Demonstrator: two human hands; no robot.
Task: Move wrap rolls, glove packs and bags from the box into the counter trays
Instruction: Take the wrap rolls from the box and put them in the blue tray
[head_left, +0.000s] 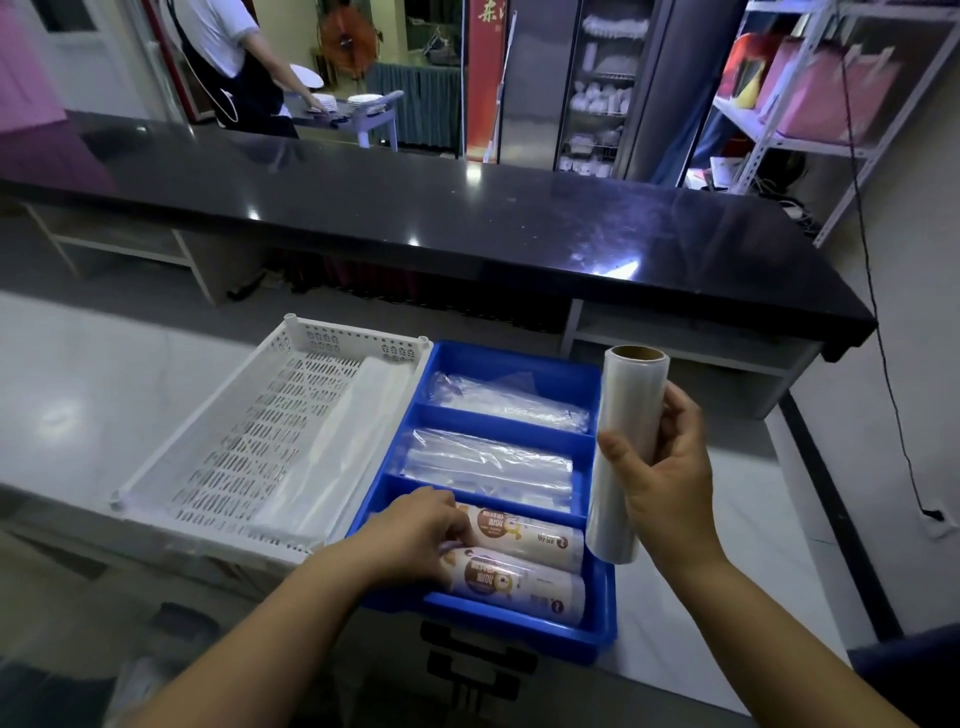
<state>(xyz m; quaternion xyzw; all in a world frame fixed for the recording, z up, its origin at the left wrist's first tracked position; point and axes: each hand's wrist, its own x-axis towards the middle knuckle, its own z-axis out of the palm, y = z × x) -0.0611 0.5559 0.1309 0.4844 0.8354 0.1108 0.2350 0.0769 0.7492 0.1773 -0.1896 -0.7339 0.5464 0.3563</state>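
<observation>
A blue tray (519, 358) with three compartments sits on the counter. Clear plastic packs (506, 402) fill its far compartment and more clear packs (488, 462) fill the middle one. Two labelled rolls lie in the near compartment, one (530, 535) behind the other (519, 584). My left hand (415, 535) rests on the left ends of these rolls, fingers curled on them. My right hand (665, 478) holds a clear wrap roll (623, 436) upright beside the tray's right edge. A white perforated tray (249, 447) stands to the left with clear bags (337, 447) along its right side.
A black raised countertop (415, 208) runs across behind the trays. A dark box (467, 670) shows below the counter edge. A person stands at a table of plates (358, 101) in the far room. Metal shelves (810, 88) stand at the right.
</observation>
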